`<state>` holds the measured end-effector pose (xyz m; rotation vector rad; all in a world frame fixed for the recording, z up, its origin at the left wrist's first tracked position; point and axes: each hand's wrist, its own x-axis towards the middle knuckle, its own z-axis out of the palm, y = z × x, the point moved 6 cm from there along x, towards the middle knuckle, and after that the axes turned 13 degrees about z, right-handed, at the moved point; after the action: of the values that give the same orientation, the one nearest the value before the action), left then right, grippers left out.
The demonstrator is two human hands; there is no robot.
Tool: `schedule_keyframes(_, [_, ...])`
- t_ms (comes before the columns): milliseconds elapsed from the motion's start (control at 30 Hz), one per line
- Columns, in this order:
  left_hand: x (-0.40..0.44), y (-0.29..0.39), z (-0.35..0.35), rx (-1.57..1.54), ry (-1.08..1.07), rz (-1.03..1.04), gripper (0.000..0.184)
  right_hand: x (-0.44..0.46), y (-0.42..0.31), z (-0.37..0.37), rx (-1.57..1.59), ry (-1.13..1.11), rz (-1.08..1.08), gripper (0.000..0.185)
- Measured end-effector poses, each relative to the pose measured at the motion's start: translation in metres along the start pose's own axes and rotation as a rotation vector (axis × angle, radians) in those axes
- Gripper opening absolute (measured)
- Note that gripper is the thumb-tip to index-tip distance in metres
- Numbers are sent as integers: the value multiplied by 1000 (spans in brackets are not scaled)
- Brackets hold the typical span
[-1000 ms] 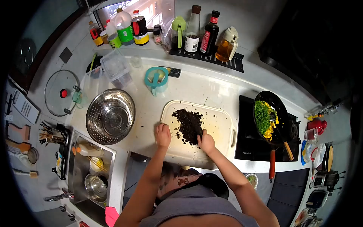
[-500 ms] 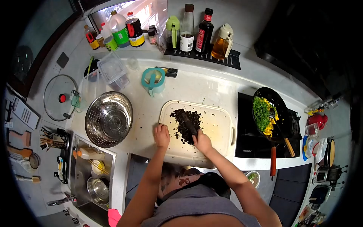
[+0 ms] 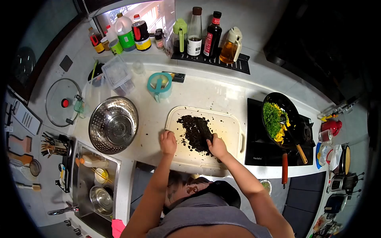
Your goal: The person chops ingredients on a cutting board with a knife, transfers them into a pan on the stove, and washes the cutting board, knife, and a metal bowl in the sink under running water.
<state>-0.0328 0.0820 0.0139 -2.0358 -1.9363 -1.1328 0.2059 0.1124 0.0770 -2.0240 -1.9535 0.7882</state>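
"Dark chopped pieces (image 3: 190,133) on the cutting board (image 3: 228,139): any risk?"

"Right hand (image 3: 217,146) closed round the knife (image 3: 204,130), left hand (image 3: 168,143) curled at the board's edge, grip unclear; wide strokes could scatter bits"

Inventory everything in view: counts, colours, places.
Cutting board: one, cream, centre
Chopped food: one pile, dark, on board
Knife: one, dark, at pile
Colander: one, silver, left
Pitcher: one, teal, behind board
Stove: one, black, right
Wok: one, black, on stove
Wok food: two kinds, green, yellow, inside
Bottles: many, mixed, back
Sink: one, silver, lower left
Kitchenware: many, mixed, both sides
Left hand: one, bare, board's left edge
Right hand: one, bare, holding knife
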Motion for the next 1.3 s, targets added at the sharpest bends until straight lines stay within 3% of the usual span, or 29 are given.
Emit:
schedule_keyframes(133, [1,3,-2,-10,18,6,8,-7,-5,-13,-139,-30,-4,26])
schedule_keyframes(467, [1,1,-3,2,-4,15,7,3,23,-6,54,34,0,31])
schedule_keyframes(733, [1,-1,-3,-17,4,13,7,-37,10,-5,-148,-253,-329,29])
schedule_keyframes(867, [1,0,-3,-14,-12,10,7,-34,27,16,-177,-261,-415,28])
schedule_keyframes(1133, [2,0,-3,-8,18,15,6,-6,8,-27,-254,-79,-234,29])
schedule_keyframes(1300, [1,-3,0,-28,17,19,6,12,12,-13,-234,-44,-104,32])
